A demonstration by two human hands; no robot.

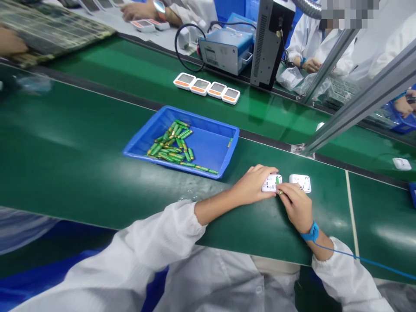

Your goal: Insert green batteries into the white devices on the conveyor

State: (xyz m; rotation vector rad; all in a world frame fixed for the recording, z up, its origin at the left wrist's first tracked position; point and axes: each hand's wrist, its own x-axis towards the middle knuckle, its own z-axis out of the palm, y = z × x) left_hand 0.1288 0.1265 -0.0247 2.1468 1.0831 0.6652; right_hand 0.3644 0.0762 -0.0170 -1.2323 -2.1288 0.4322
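Observation:
My left hand (251, 186) is closed around the left side of a small white device (269, 183), which lies back side up on the green bench. A green battery shows at the device's right side. My right hand (296, 203), with a blue wrist strap, pinches a battery (280, 192) at the device's lower right edge; the fingers partly cover it. Just right of that, a second white device (302, 182) lies on the bench, partly behind my right fingers. Left of my hands stands a blue tray (211, 138) holding many loose green batteries (172, 145).
Several white-and-orange devices with screens (208, 87) sit in a row on the conveyor (130, 65). Behind them stand a blue-and-grey box (224, 50) and a tall black unit (271, 43). A metal post (360, 95) slants across the right. Other people work across the line.

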